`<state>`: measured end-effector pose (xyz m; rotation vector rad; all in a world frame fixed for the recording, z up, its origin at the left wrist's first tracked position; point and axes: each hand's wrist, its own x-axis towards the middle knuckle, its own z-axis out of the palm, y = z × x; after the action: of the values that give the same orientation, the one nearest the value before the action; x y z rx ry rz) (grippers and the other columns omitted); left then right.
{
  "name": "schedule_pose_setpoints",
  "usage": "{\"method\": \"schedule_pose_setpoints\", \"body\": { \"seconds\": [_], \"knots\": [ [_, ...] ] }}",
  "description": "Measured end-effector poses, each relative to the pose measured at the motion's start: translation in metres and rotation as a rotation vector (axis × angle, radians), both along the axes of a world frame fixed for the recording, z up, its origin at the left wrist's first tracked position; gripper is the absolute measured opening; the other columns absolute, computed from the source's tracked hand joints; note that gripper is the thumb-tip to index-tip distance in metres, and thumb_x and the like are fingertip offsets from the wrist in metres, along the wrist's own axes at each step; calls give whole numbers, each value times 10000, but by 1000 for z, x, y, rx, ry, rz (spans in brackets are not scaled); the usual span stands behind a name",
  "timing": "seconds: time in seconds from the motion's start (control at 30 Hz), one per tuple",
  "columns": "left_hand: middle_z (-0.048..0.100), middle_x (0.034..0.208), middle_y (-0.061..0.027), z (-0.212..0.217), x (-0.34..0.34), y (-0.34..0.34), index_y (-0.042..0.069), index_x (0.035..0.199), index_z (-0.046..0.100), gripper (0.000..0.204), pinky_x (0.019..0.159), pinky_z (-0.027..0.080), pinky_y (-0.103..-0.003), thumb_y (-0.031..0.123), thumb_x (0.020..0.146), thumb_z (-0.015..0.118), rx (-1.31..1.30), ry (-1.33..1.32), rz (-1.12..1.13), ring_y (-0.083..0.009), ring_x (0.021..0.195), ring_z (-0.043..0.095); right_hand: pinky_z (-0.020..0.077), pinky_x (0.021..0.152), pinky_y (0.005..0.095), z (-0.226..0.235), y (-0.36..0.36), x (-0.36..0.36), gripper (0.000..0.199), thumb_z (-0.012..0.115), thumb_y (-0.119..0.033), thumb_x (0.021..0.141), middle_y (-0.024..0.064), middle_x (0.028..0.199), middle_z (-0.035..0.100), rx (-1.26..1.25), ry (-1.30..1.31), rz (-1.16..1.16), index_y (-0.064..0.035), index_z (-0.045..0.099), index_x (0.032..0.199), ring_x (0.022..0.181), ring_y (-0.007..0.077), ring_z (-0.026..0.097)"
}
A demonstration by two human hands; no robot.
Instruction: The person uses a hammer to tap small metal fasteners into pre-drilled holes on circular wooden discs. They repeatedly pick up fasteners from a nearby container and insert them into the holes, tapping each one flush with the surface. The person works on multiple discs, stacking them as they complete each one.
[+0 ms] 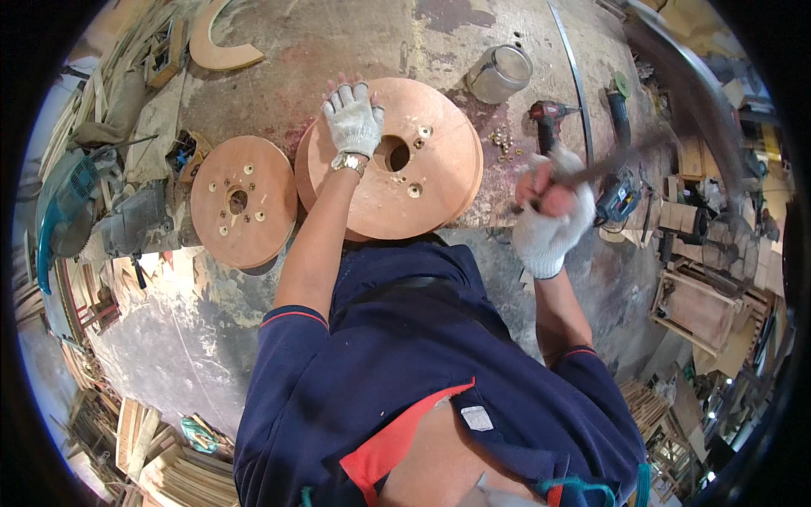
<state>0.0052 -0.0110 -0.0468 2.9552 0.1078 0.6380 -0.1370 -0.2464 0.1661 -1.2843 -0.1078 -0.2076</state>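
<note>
My left hand point(353, 118), in a white glove with bare fingertips, lies flat with fingers spread on a large round wooden disc point(439, 127). That disc has a central hole and metal inserts set around it, and sits on another disc whose edge shows at the left. My right hand point(553, 215), also gloved, is raised right of the discs, closed around the handle of a hammer point(629, 155). Motion blurs the hammer, and its head is not clear. Left of my left arm lies a smaller wooden disc point(274, 190) with similar inserts.
Loose brass-coloured fittings point(504, 142) lie beside a red and black cordless driver point(547, 118). Behind them stands a metal-lidded jar point(504, 72). An angle grinder point(621, 106) and a long metal strip point(574, 68) lie right. A teal saw point(72, 198) stands left.
</note>
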Motion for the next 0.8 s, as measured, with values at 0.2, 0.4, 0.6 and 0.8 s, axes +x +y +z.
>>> {"method": "schedule_pose_setpoints", "body": {
  "seconds": [0.2,0.4,0.6,0.8],
  "knots": [
    [490,1494,-246,-1,5,-7,82,1428,545,552,1172,290,-582,403,979,545,-18,41,0,-439,1413,424,498,699,510,-111,-46,-10,244,609,-228,934,279,857,667,-1257,373,165,-4,658,1016,828,468,659],
    [528,1448,-233,1,2,4,89,1363,581,504,1149,318,-579,400,968,557,-34,91,14,-429,1392,447,469,652,377,3,-14,9,151,634,-108,902,122,753,585,-870,-350,-328,10,616,994,674,262,577],
    [551,1404,-226,0,4,-11,92,1304,605,454,1140,328,-570,386,960,574,3,-42,-9,-409,1356,479,504,623,477,-165,-67,-26,351,558,-357,984,221,705,628,-1394,281,216,-21,642,927,707,413,662],
    [610,1262,-187,17,5,2,103,1235,625,400,1066,379,-540,370,939,593,-2,9,34,-357,1234,551,515,599,432,1,8,6,237,630,-255,963,236,719,631,-988,-56,-201,-18,623,962,664,387,671]
  ]
}}
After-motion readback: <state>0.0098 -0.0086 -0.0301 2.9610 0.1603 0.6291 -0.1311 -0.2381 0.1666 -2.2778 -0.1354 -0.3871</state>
